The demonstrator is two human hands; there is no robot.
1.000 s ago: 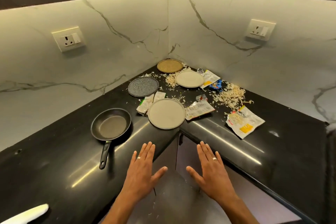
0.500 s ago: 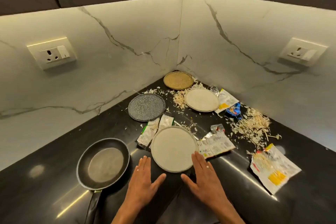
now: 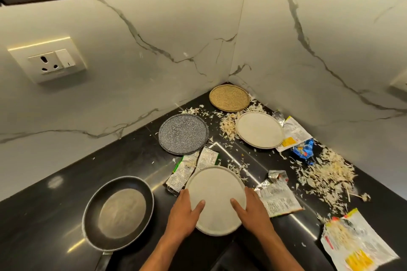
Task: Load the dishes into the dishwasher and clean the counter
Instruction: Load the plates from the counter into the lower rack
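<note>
black counter (image 3: 123,160) in a marble-walled corner; round plate (image 3: 217,196), lying flat at the front edge, is gripped by left hand (image 3: 184,213) and right hand (image 3: 251,211), thumbs curled over its rim.

The counter (image 3: 123,160) is glossy black — the walls (image 3: 154,72) white marble with grey veins. At 12 o'clock sits a tan woven plate (image 3: 229,97); at 10, a grey speckled plate (image 3: 183,134); two cream plates (image 3: 217,191) — plain.
</note>
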